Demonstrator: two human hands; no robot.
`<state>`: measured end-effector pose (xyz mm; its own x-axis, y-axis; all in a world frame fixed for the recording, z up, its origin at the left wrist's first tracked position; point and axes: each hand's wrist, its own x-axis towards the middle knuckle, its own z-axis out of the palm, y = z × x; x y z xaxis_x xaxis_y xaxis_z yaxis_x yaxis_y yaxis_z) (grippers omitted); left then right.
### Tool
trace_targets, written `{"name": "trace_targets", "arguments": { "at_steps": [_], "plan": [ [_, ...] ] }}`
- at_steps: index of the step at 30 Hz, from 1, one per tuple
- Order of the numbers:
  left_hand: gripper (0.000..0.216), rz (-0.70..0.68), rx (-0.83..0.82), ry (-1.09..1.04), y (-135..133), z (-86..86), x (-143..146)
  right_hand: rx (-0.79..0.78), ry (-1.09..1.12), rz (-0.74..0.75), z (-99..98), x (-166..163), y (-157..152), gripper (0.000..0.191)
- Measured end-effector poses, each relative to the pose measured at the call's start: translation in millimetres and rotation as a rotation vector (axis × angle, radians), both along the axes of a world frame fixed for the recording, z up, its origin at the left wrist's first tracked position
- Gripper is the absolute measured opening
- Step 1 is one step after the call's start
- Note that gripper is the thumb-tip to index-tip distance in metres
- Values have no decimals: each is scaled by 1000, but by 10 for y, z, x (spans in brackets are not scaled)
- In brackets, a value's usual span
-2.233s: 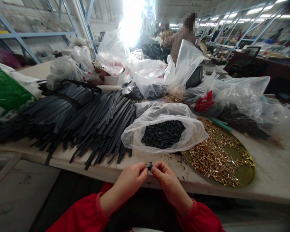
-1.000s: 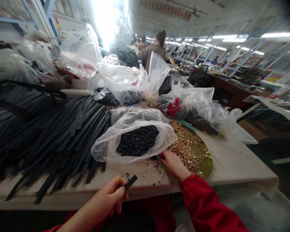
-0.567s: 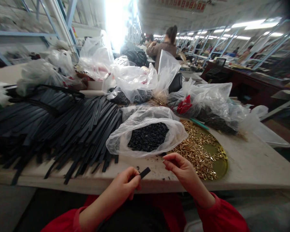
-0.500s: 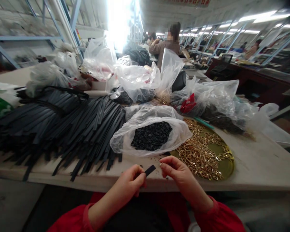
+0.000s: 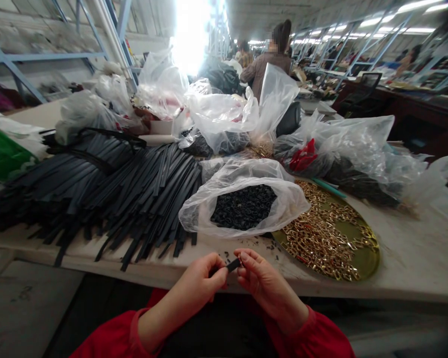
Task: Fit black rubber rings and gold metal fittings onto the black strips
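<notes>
My left hand [image 5: 207, 278] is closed round a short black strap [image 5: 233, 265], whose end sticks out to the right between thumb and forefinger. At that end my right hand [image 5: 259, 276] pinches a small gold buckle [image 5: 240, 259], and buckle and strap meet; whether the strap passes through it I cannot tell. Just beyond the hands, a clear plastic bag [image 5: 194, 219] lies open with small black loops [image 5: 244, 206] heaped inside. A round gold tray [image 5: 369, 261] to the right carries a pile of gold buckles [image 5: 317, 233].
Many long black straps [image 5: 145, 199] lie fanned out at the left of the table [image 5: 414, 263]. Filled plastic bags [image 5: 224, 117] crowd the back, one with a red piece [image 5: 303, 155]. A teal tool [image 5: 330, 188] rests at the tray's far rim. A co-worker [image 5: 269, 67] stands beyond.
My right hand has moved left and brought the gold buckle to the strap's end. My left hand keeps its hold on the strap. The view has shifted slightly.
</notes>
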<state>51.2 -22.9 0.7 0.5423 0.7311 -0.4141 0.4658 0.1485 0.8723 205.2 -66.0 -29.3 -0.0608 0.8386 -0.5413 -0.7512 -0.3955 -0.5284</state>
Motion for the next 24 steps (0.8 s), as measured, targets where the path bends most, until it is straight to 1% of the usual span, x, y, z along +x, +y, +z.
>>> {"name": "trace_targets", "arguments": {
  "at_steps": [2, 5, 7, 10, 12, 17, 20, 22, 24],
  "plan": [
    [16, -13, 17, -21, -1, -4, 22, 28, -59, -5, -42, -70, -12, 26],
    [18, 19, 77, -48, -5, -12, 60, 124, -197, 8, -116, -173, -22, 27],
    [19, 23, 79, -78, -2, -19, 74, 172, -274, 1, -146, -204, -16, 27],
    [16, -5, 18, -79, 11, -25, 60, 174, -333, -95, -143, -183, 8, 27],
    [14, -4, -16, -61, 18, -26, 38, 167, -341, -129, -121, -164, 21, 27],
    [18, 19, -113, -164, 11, -27, 12, 200, -427, -75, -81, -244, -22, 28],
    [22, 47, -166, -159, 15, -31, 13, 208, -482, -30, -88, -295, -67, 30],
    [26, 73, -192, -130, 24, -27, 9, 185, -475, -13, -106, -290, -86, 33],
    [30, 81, -237, -119, 29, -17, -1, 139, -422, -18, -128, -265, -97, 35]
  ]
}}
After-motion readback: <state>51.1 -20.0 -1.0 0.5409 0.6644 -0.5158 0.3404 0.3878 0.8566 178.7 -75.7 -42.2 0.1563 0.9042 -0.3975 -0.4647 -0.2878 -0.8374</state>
